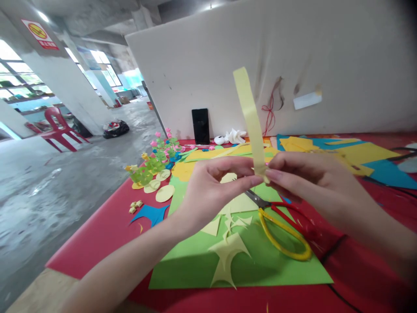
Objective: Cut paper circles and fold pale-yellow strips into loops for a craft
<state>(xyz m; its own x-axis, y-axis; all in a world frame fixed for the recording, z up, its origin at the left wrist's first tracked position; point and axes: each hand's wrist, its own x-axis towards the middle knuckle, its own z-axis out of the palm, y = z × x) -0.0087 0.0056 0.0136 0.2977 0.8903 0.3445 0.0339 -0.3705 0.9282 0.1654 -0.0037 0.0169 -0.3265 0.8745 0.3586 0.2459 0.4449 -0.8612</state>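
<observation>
Yellow strip (250,108) ends half-hidden between both hands (211,187) (309,178).

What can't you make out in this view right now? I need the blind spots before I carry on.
All in the head view:
- Folded lower end of the pale yellow paper strip: covered by fingers of the left hand and right hand.
- Metal scissors with red and yellow handles: blades partly behind the left thumb; red loop blurred against red.
- Thin black cord: cut off by the bottom edge.
- Small lettering on the red-and-white sign: too small, blurred.
</observation>
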